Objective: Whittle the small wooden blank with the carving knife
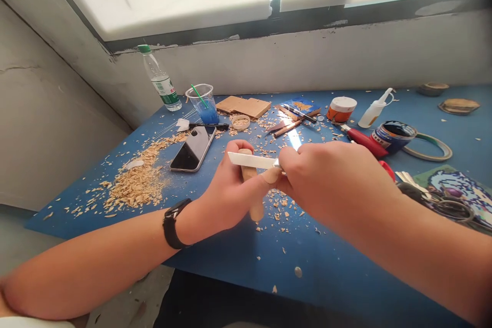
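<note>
Past the black watch [175, 223] on your wrist, your left hand [230, 195] wraps its fingers around a pale wooden piece [257, 210] above the blue table [330, 266]. Your right hand [334, 169] curls its fingers tightly around the mostly hidden handle of a knife [251, 159]; its blade crosses the wood's upper part, your left thumb near its base. Farther off lie a shavings pile [134, 184] and phone [194, 149], then a plastic cup [208, 96] and a green-capped bottle [163, 84].
</note>
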Available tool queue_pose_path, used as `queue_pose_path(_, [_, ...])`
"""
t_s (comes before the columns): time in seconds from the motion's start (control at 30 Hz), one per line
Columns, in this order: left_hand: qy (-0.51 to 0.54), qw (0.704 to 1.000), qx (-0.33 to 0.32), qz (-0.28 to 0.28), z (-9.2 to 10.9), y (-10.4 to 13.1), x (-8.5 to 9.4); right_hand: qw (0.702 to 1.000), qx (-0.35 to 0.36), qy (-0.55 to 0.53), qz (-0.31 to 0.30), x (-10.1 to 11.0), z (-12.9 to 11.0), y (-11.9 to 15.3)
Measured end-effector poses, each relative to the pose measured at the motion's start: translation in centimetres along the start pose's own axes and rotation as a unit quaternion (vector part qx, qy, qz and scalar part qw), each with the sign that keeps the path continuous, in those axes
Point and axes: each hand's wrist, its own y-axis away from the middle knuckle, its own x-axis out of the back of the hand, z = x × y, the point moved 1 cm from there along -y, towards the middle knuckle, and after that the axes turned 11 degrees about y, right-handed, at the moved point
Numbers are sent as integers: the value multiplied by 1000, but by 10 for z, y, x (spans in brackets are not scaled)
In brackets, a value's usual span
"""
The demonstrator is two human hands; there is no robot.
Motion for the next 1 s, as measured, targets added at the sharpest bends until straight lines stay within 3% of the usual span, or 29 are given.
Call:
queue_pose_path(0.1, [14,999,8,-28,0,-1,2,999,33,-16,-22,5,2,-2])
queue_pose_path(0.2, [-5,995,56,-83,6,1,1,993,84,-43,-67,10,2,-5])
queue_pose_path(0.33, [-42,984,101,-143,15,4,-1,988,120,-56,-75,10,1,-6])
queue_pose_path(0.6, [-58,980,88,-171,15,-6,10,986,137,-97,-18,-11,-5,-7])
queue_pose_path(0.83, [-53,967,144,-205,20,-3,11,985,151,-78,8,-10,-11,-7])
queue_pose_path(1.0, [-54,967,128,-215,21,-2,11,982,166,-68,63,-13,-15,-7])
